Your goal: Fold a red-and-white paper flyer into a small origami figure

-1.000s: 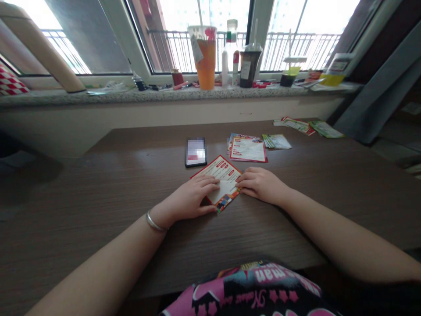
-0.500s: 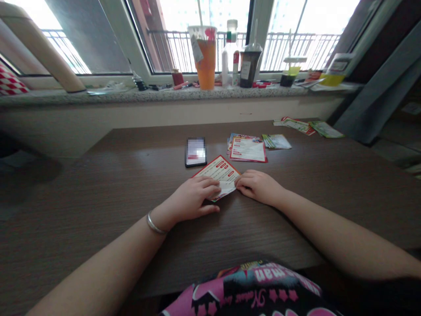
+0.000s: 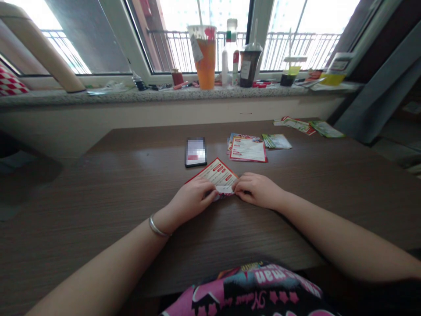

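A printed paper sheet (image 3: 219, 172) with a red border and red labels lies turned cornerwise on the brown table. Its near edge lifts and bends over between my hands, showing a bit of the coloured underside. My left hand (image 3: 196, 196), with a silver bangle at the wrist, pinches the near left part of the sheet. At the sheet's right corner, my right hand (image 3: 256, 189) has its fingers closed on the edge. The fingertips of both hands hide parts of the paper.
A phone (image 3: 195, 152) lies just beyond the sheet. Behind it are a stack of similar printed sheets (image 3: 247, 149), small green-edged cards (image 3: 278, 141) and more leaflets (image 3: 297, 126). A tall orange drink cup (image 3: 206, 61) and a dark cup (image 3: 248, 66) stand on the windowsill.
The left hand's thumb has closed in against its fingers at the near edge. The sheet has turned slightly, and its near corner is now bent up and over.
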A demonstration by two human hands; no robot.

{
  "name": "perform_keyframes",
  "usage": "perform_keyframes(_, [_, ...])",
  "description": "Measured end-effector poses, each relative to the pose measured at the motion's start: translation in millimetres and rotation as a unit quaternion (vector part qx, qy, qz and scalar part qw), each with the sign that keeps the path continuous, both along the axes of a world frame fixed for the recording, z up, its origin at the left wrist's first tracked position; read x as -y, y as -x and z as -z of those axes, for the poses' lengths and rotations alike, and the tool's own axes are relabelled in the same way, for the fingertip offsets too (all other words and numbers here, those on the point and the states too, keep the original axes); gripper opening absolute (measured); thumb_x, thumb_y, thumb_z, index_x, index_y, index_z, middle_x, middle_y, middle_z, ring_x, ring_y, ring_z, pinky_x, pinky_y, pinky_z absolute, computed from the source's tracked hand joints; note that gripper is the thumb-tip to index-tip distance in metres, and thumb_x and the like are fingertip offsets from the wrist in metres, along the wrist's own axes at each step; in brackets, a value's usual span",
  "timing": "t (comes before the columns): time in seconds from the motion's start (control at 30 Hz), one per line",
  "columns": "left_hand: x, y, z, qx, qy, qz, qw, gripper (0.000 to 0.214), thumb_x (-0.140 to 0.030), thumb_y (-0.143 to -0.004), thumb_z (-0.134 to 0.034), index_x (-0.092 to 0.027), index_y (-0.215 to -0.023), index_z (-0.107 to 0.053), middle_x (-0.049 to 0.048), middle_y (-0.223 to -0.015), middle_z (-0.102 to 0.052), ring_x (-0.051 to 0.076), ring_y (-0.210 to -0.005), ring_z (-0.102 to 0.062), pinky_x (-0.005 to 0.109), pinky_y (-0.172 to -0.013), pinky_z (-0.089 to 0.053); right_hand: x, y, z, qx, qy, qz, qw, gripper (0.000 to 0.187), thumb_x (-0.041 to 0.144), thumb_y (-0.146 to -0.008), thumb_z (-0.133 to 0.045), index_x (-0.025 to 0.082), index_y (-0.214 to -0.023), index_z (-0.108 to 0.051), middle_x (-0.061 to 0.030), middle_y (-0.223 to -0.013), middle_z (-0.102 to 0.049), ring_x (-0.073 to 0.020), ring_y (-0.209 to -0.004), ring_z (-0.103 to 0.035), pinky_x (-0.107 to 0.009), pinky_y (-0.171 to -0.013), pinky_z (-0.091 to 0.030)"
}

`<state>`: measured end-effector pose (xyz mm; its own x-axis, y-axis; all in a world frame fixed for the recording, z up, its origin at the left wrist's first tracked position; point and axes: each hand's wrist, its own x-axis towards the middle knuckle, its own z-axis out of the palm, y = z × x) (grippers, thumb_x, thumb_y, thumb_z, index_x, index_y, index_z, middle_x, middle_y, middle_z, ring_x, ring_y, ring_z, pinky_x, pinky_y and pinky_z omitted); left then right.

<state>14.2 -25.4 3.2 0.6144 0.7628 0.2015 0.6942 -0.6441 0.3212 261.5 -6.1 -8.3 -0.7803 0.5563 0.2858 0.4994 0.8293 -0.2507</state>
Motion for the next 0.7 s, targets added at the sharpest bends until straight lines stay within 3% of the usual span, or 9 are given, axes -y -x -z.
perform_keyframes(0.33, [-9.1, 7.9, 10.1, 0.007, -0.008, -0.033, 0.999, 0.018, -0.029, -0.088, -0.056, -0.018, -0.074, -0.063, 0.0047, -0.088, -0.065, 0.020, -0.088, -0.057, 0.036, -0.083, -0.046, -3.3, -0.3, 4.8, -0.022, 0.023, 0.017, 0.999, 0.015, 0.020, -0.088, -0.054, 0.019, -0.089, -0.068, -0.0054, -0.092, -0.071, -0.0176, -0.087, -0.064, -0.032, -0.082, -0.049])
perform_keyframes(0.53, [-12.9, 10.5, 12.3, -0.002, -0.013, -0.043, 0.999, 0.019, -0.027, -0.086, -0.057, -0.017, -0.071, -0.061, 0.0051, -0.084, -0.062, 0.019, -0.082, -0.056, 0.033, -0.076, -0.047, -1.8, -0.9, 6.0, -0.027, 0.021, 0.055, 0.998, 0.028, 0.018, -0.089, -0.052, 0.020, -0.114, -0.064, -0.0071, -0.100, -0.070, -0.0185, -0.090, -0.064, -0.032, -0.079, -0.050])
perform_keyframes(0.7, [-17.1, 13.0, 18.0, -0.005, -0.034, -0.046, 0.998, 0.019, -0.028, -0.086, -0.058, -0.017, -0.070, -0.060, 0.0041, -0.081, -0.060, 0.018, -0.080, -0.056, 0.032, -0.075, -0.048, 0.6, -0.5, 5.8, -0.017, -0.002, 0.017, 1.000, 0.024, 0.016, -0.090, -0.050, 0.022, -0.104, -0.069, -0.0056, -0.107, -0.070, -0.0187, -0.098, -0.063, -0.034, -0.086, -0.050])
